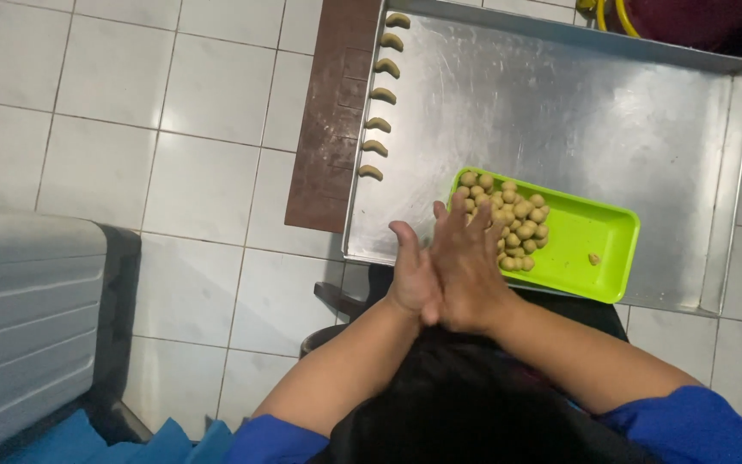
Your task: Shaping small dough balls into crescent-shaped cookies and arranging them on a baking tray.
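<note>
Dough balls (508,219), small and tan, lie heaped at the near-left end of a lime-green tray (590,245), just ahead of the fingertips. The tray rests on a large metal baking sheet (560,112), which sits above a white tiled floor (199,172). The left hand (412,273) and right hand (467,266) are pressed flat, palm against palm, the right lying over the left, fingers straight and pointing away from the body. Whether a piece of dough sits between the palms cannot be told; nothing shows at their edges. Neither hand has a grip on anything visible.

Far ahead and to the left of the hands, a column of crescent-shaped pieces (380,94) runs along the sheet's left rim, well apart from the tray.

Judging from this, the step in hand is rolling a piece between the palms. The next move would call for bending the piece into a crescent and setting it below the lowest one in the column.
</note>
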